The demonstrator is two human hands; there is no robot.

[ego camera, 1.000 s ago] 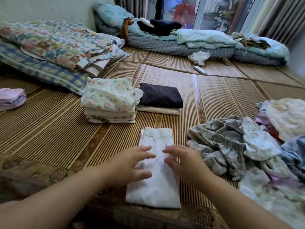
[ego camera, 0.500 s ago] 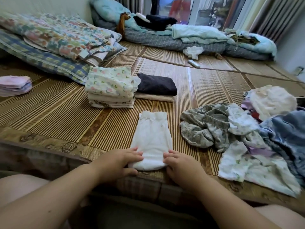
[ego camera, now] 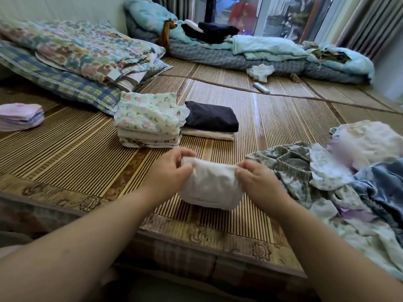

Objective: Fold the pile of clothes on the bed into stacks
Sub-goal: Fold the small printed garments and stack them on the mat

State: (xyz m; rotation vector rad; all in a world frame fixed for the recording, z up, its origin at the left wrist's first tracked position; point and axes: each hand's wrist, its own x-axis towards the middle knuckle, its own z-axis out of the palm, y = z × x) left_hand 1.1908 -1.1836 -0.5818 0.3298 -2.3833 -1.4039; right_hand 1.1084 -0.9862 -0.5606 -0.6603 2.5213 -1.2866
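A small white garment [ego camera: 210, 188] lies folded double on the bamboo mat [ego camera: 72, 153] near the bed's front edge. My left hand [ego camera: 168, 173] pinches its far left corner and my right hand [ego camera: 257, 179] pinches its far right corner. A heap of unfolded clothes [ego camera: 340, 177] spreads to the right. Beyond the garment stands a floral folded stack [ego camera: 150, 120], with a dark folded piece on a cream one [ego camera: 210, 118] beside it. A pink folded stack [ego camera: 20, 116] sits at the far left.
Floral and checked bedding [ego camera: 72, 62] is piled at the back left. A grey mattress with teal blankets [ego camera: 261, 53] runs along the back. A crumpled white cloth [ego camera: 260, 71] and a white remote [ego camera: 261, 88] lie on the mat before it.
The white garment lay long and flat with both hands at its near end. The near end has been brought over to the far end, halving the garment; both hands now pinch the far corners.
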